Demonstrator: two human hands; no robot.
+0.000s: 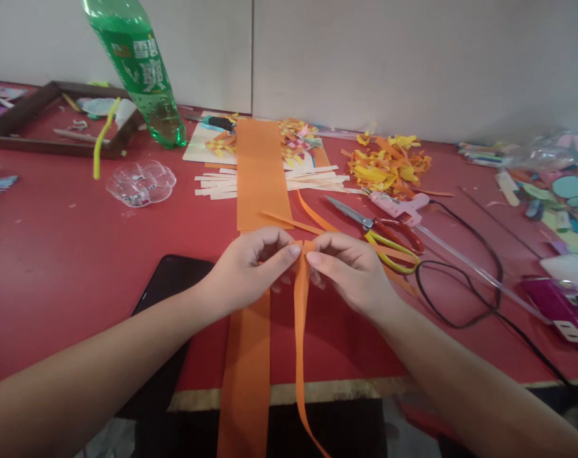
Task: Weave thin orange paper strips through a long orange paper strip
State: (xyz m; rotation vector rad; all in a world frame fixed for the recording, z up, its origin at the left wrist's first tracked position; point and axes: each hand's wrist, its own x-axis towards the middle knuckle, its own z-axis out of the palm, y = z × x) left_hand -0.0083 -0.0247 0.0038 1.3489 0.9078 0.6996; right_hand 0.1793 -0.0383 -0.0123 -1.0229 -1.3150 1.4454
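Observation:
My left hand [264,257] and my right hand [343,264] meet over the near part of the table, each pinching the top end of a narrow orange paper strip [300,324]. The strip's tail hangs down past the table edge. Beneath and left of my hands runs a wide orange paper band [245,362], which also drops over the edge. Beyond them lies another wide orange sheet [262,175] across a bundle of cream paper strips [217,184]. Loose orange strips reach right toward the scissors [360,216], which have red and yellow handles.
A green bottle [145,83] stands at the back left near a dark frame [45,146] and a clear flower-shaped dish [140,183]. Orange and yellow scraps [388,165], a pink glue gun [400,205] with its cord, and a magenta power strip [556,302] lie right. A black phone [169,292] is under my left forearm.

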